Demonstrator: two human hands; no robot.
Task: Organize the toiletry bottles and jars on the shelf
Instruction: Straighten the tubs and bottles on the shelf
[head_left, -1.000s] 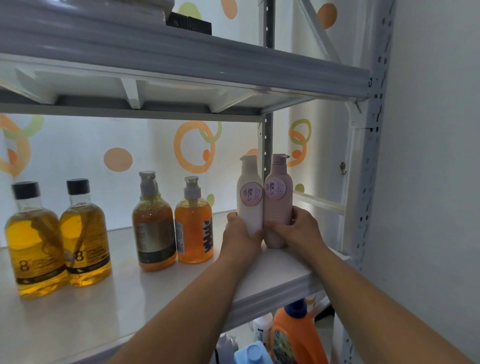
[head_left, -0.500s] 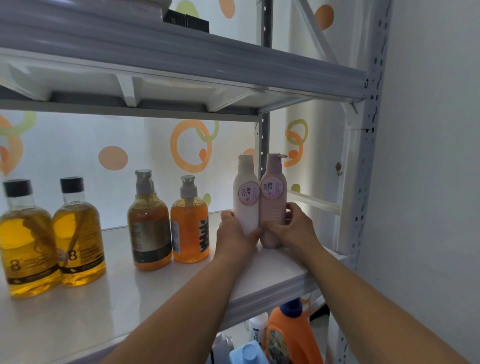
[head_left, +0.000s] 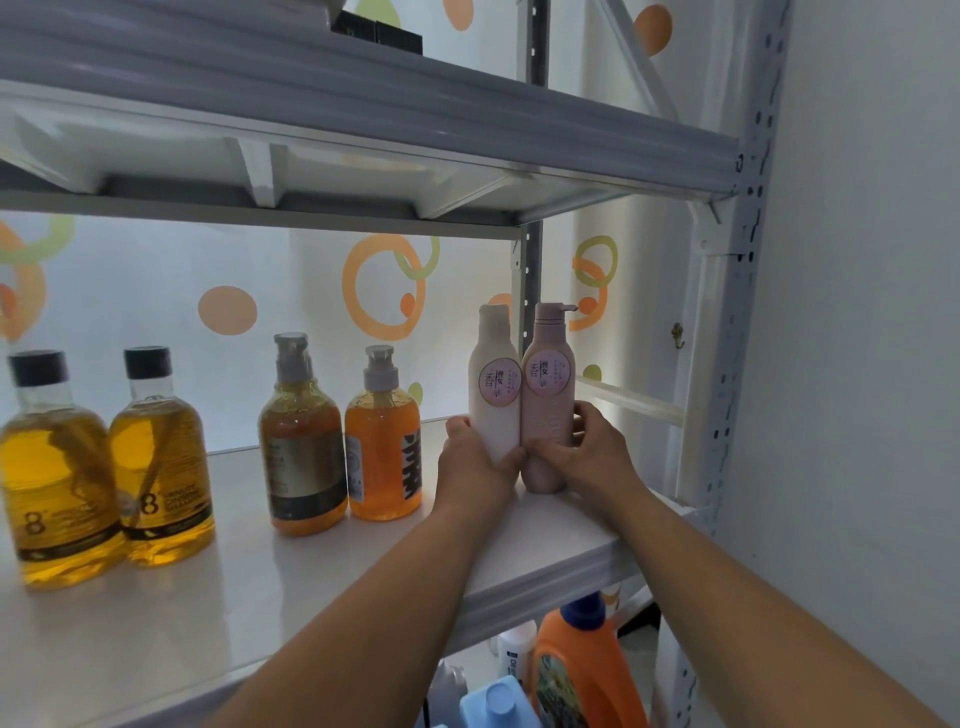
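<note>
A white metal shelf is seen from the head camera, with a person's two bare forearms reaching up onto it. At the right end of the shelf, two tall slim bottles stand upright and touching side by side: a white bottle on the left and a pink bottle with a pump top on the right, each bearing a round pink label. The white bottle is gripped low down by the left hand, its fingers wrapped around the base. The pink bottle is gripped by the right hand, with the thumb across the front and the fingers curled around the far side.

Further left, near the middle of the shelf, an amber pump bottle and an orange pump bottle stand just beside each other. At the far left, two yellow bottles with black caps are placed close together. Below the shelf, an orange detergent jug and a blue container are partly visible.
</note>
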